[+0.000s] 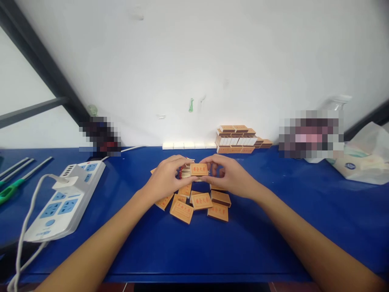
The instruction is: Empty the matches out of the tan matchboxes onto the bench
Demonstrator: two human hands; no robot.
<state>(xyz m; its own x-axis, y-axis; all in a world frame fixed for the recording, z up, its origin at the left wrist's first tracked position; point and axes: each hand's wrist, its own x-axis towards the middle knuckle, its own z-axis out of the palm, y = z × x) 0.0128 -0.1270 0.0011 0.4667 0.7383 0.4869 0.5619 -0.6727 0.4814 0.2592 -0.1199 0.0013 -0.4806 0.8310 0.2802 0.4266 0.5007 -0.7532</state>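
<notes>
Matchbox [199,169] lies crosswise between my hands, left hand [165,177] and right hand [232,176] each pinching one end

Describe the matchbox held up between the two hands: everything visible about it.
The matchbox is a small flat box, tan like cardboard, with red printed characters on its upward face. It is held level just above the blue table, pinched between the left hand and the right hand. Red-tipped matches stick out on its left side by the left fingers. Loose matchboxes of the same kind lie beneath it.
</notes>
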